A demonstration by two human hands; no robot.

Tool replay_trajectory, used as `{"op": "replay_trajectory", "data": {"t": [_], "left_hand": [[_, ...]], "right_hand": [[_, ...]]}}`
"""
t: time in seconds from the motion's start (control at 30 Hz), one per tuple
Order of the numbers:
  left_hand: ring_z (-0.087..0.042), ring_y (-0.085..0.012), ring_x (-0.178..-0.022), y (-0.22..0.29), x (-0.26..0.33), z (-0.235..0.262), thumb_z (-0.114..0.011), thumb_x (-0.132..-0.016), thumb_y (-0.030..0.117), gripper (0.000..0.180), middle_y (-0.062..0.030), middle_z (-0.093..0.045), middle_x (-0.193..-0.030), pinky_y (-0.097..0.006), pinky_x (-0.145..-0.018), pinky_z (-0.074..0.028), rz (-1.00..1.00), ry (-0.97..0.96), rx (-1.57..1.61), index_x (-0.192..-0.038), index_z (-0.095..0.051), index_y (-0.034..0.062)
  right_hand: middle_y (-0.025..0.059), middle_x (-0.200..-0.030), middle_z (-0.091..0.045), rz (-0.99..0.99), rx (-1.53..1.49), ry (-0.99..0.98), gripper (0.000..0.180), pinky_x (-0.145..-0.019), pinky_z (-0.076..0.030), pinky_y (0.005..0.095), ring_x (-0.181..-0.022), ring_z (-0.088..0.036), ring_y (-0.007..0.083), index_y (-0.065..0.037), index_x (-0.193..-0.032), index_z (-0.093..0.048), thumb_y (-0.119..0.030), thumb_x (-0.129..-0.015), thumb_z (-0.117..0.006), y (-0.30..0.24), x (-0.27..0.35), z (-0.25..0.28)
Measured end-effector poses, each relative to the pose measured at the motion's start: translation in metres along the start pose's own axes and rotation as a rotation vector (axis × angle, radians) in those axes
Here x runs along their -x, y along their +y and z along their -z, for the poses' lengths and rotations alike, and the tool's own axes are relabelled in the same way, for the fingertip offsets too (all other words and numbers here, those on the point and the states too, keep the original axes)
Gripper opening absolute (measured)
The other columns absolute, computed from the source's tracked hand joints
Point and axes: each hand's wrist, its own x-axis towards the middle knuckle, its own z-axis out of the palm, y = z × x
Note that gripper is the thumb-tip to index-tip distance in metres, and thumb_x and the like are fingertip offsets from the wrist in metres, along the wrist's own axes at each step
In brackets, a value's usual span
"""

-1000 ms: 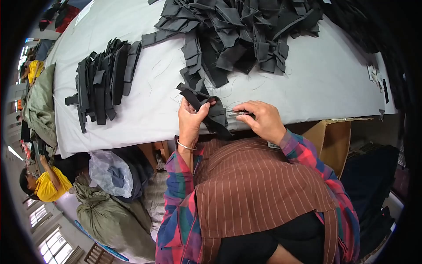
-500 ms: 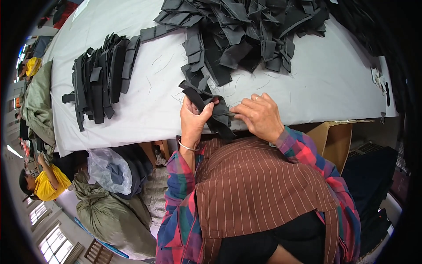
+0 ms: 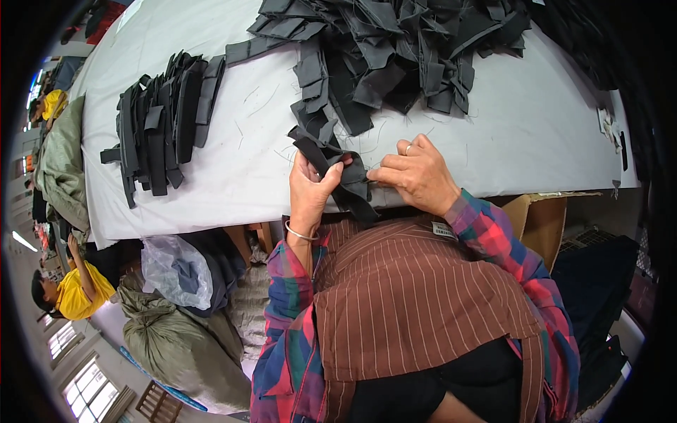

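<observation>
Leftmost, a bundle of dark strips [image 3: 159, 130] is lying on the white tabletop [image 3: 522, 141]. Next, the left hand [image 3: 315, 187] is gripping a dark cloth band [image 3: 350, 185], thumb pressing on top, above the tabletop's near edge. The band is folding and drooping, so it is probably behaving as light, soft and hardly slippery, with only its edges risking fraying; the doubled part beside the thumb is looking like the surest hold. Beyond it, loose strips are lying in a tangled pile [image 3: 395, 53]. Rightmost, the right hand [image 3: 417, 174] is curling closed, fingertips meeting the band's right edge; whether they are enclosing anything, I cannot tell.
</observation>
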Motion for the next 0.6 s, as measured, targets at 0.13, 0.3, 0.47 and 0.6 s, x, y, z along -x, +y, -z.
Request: {"op": "replay_trajectory", "data": {"t": [0.13, 0.3, 0.47, 0.6], "left_hand": [[-0.062, -0.0192, -0.097, -0.0003, 0.0004, 0.0, -0.061, -0.081, -0.004, 0.043, -0.011, -0.058, -0.112, -0.03, -0.089, -0.048, -0.004, -0.001, 0.002, -0.12, -0.043, -0.0039], [-0.062, -0.0194, -0.098, 0.0018, 0.0014, -0.0013, -0.061, -0.081, -0.004, 0.044, -0.0112, -0.057, -0.113, -0.03, -0.089, -0.048, 0.01, 0.0, 0.009, -0.121, -0.043, -0.004], [-0.061, -0.0189, -0.099, -0.0015, 0.0014, 0.0019, -0.061, -0.081, -0.004, 0.046, -0.0107, -0.057, -0.114, -0.03, -0.09, -0.047, 0.002, -0.006, 0.011, -0.123, -0.042, -0.004], [-0.06, -0.0182, -0.099, -0.0025, 0.0008, 0.0019, -0.061, -0.081, -0.004, 0.046, -0.0099, -0.057, -0.114, -0.03, -0.09, -0.047, 0.004, -0.01, 0.015, -0.123, -0.042, -0.0042]], "right_hand": [[-0.0075, -0.07, -0.054, 0.046, -0.024, 0.005, 0.016, -0.065, -0.034, 0.0284, -0.07, -0.048, 0.0141, -0.021, -0.086, -0.069, -0.016, -0.071, -0.067, 0.0039, -0.0024, -0.0019], [-0.0071, -0.07, -0.055, 0.039, -0.031, -0.055, 0.015, -0.064, -0.034, 0.029, -0.071, -0.049, 0.0146, -0.021, -0.085, -0.068, -0.017, -0.07, -0.067, 0.0057, -0.004, 0.0], [-0.0057, -0.071, -0.056, -0.011, -0.057, -0.098, 0.013, -0.065, -0.036, 0.0301, -0.072, -0.051, 0.016, -0.02, -0.084, -0.067, -0.018, -0.071, -0.069, 0.0033, -0.0051, 0.0005], [-0.004, -0.073, -0.058, -0.099, -0.15, -0.069, 0.01, -0.066, -0.04, 0.0312, -0.071, -0.054, 0.0184, -0.018, -0.084, -0.066, -0.019, -0.074, -0.07, 0.0007, -0.0047, 0.003]]}}
